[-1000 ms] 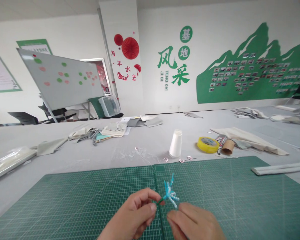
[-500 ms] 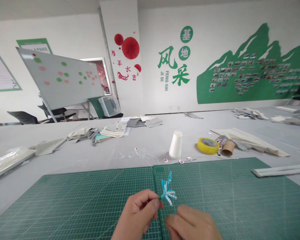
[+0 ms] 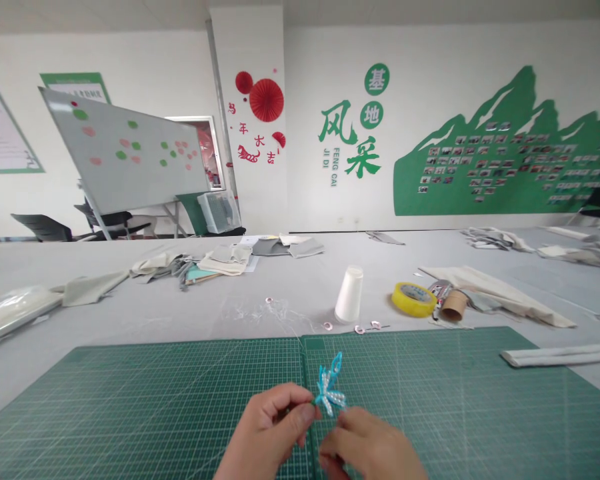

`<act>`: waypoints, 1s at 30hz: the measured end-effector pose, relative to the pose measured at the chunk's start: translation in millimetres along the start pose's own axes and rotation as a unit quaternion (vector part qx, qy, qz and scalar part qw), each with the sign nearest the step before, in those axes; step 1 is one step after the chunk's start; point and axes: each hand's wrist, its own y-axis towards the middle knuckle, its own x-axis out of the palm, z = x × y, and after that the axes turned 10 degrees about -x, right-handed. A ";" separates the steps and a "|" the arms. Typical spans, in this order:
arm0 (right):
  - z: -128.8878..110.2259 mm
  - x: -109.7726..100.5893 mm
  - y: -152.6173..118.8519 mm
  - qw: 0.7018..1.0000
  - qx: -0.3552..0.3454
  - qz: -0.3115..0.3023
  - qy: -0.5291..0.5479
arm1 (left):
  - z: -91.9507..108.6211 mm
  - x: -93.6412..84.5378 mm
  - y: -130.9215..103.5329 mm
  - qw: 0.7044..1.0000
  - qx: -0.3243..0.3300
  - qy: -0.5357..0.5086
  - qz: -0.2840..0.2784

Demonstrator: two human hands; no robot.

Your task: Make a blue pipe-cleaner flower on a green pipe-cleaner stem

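A small blue flower [image 3: 331,393] with white beads along its petals stands above the seam between two green cutting mats. My left hand [image 3: 275,427] pinches its short green stem between thumb and forefinger, the petals pointing up and to the right. Just below and right of the petals is my right hand [image 3: 367,440], slightly blurred, its fingers curled together. Whatever those fingers hold, if anything, is hidden. My right fingertips overlap the lowest petal in view; I cannot tell whether they touch it.
Beyond the cutting mat [image 3: 180,393] stand a white thread cone [image 3: 349,295], a yellow tape roll [image 3: 413,299] and a cardboard tube [image 3: 453,305]. Pink-and-white rings [image 3: 360,329] and loose threads [image 3: 275,313] lie nearby. Folded fabric [image 3: 560,355] rests on the right mat edge.
Both hands and the flower have shifted slightly left in view, and the flower has turned a little. My right hand has come closer to the petals. The camera view has tilted slightly.
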 end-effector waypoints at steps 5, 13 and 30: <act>8.6 2.7 1.9 0.975 0.106 0.089 0.176 | 1.0 -0.7 -0.8 1.000 -0.004 0.011 0.012; -24.9 18.0 36.3 0.721 0.276 0.216 0.598 | 7.3 7.1 -6.9 0.996 0.079 0.024 0.042; -32.6 9.1 17.5 0.705 0.329 0.237 0.581 | 4.0 22.4 -3.5 0.994 0.035 -0.100 -0.037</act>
